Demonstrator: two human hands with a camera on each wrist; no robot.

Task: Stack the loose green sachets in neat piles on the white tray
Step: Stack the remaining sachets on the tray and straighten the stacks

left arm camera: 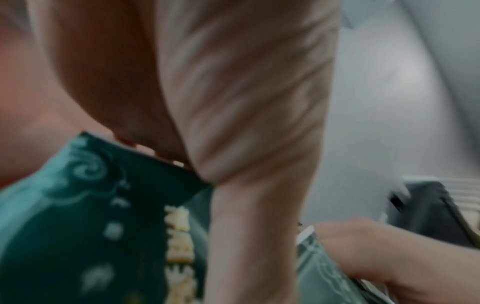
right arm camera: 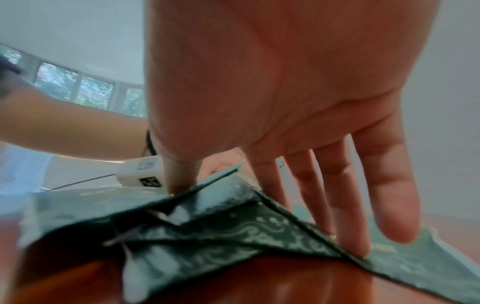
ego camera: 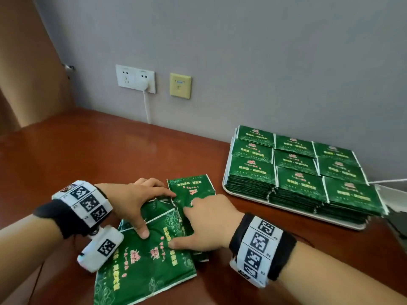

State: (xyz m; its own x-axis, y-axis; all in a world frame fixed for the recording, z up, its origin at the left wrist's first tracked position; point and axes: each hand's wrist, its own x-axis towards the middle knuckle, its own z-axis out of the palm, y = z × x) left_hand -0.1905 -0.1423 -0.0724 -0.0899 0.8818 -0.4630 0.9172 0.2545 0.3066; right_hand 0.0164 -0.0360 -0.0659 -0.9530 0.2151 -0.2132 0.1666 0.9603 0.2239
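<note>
Both hands — left hand (ego camera: 134,201), right hand (ego camera: 204,221) — flat on loose sachets (ego camera: 149,256)

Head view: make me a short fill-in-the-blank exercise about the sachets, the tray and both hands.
1. The loose green sachets lie on the ____ table.
2. The piles on the white tray form a grid of ____ piles.
3. The left hand and right hand both rest on the ____ sachets.

Missing words: wooden; nine; loose
</note>
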